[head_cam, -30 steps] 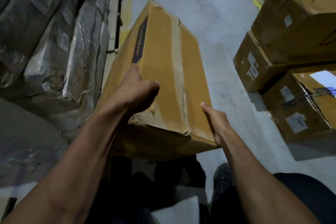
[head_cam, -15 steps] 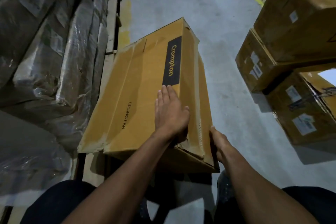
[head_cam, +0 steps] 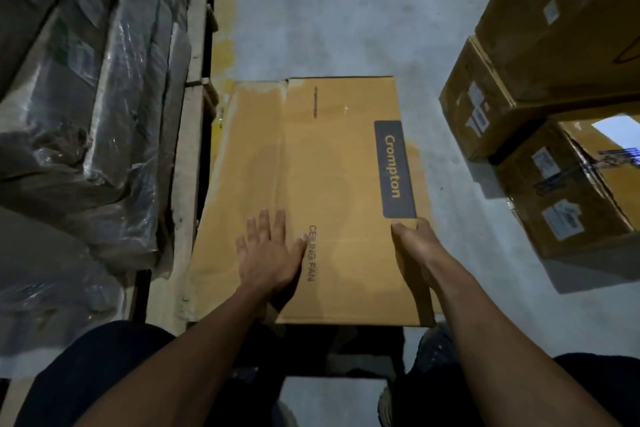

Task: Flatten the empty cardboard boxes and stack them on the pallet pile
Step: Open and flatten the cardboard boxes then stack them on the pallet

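While the flattened cardboard box [head_cam: 322,191] lies flat in front of the person, printed "Crompton" and "CEILING FAN", the left hand [head_cam: 268,253] presses on it palm down, fingers straight and spread, holding nothing. The right hand [head_cam: 414,244] grips the box's right edge, thumb on top, fingers curled under. Box sits on the grey concrete floor [head_cam: 346,10], just beside a wooden pallet [head_cam: 194,114] loaded with plastic-wrapped goods [head_cam: 86,97]. Stacked brown cartons [head_cam: 554,80] stand to the right, apart from it.
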`<state>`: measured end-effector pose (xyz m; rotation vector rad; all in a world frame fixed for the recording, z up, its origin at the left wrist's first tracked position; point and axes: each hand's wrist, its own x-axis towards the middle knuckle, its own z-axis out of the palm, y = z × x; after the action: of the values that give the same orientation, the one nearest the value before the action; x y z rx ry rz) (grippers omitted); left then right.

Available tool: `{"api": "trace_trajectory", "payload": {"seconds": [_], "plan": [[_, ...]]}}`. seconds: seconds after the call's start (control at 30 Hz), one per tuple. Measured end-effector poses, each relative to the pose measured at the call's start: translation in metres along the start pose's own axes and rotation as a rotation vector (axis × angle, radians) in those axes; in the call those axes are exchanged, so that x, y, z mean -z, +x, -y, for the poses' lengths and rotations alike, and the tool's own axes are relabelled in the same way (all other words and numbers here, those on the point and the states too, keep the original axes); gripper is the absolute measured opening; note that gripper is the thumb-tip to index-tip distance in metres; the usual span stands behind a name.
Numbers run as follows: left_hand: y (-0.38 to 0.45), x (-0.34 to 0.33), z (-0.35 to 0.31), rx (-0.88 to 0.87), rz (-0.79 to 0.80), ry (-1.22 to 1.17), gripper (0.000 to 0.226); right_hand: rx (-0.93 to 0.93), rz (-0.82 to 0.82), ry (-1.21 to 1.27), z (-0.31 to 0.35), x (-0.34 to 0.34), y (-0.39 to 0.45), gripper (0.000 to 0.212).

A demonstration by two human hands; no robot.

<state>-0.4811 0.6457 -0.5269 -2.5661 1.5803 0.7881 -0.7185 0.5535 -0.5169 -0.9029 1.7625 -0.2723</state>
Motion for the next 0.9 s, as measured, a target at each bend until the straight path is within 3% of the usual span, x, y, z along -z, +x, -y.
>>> {"api": "trace_trajectory", "payload": {"seconds": [0.23,0.33,0.7,0.83,0.9], "plan": [[0.015,0.014,0.039,0.435,-0.084,-0.148,0.083,0.026,-0.162,-0.077,-0.013,-0.012,-0.006,0.065],[0.023,0.021,0.047,0.541,-0.129,-0.258,0.089,0.047,-0.202,-0.093,-0.010,-0.013,-0.005,0.064],[0.066,0.047,0.067,0.508,-0.262,-0.409,0.089,0.159,-0.225,-0.038,0.019,-0.021,0.020,0.060],[0.081,0.067,0.071,0.491,-0.349,-0.402,0.087,0.222,-0.195,-0.037,0.034,-0.026,0.027,0.039],[0.080,0.069,0.071,0.482,-0.338,-0.380,0.087,0.206,-0.191,-0.094,0.032,-0.031,0.029,0.047]]}}
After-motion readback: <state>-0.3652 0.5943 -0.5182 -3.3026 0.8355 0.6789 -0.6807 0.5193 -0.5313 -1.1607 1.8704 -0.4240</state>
